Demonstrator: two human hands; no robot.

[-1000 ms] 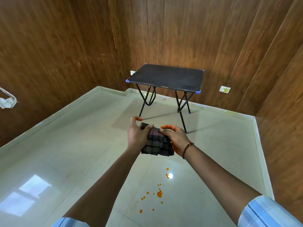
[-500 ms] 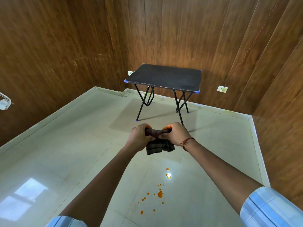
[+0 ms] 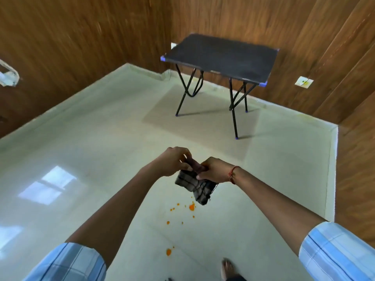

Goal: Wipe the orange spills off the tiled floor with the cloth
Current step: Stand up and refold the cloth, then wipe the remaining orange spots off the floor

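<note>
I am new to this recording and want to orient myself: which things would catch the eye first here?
First the two hands, left hand and right hand, holding a dark checked cloth in the air at the centre. Just below it, orange spills dot the pale tiled floor. Further back, a black folding table stands by the wood-panelled wall.

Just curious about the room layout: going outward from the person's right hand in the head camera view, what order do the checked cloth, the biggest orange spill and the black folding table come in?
1. Checked cloth, gripped in the right hand.
2. Biggest orange spill, on the floor below.
3. Black folding table, far corner.
</note>
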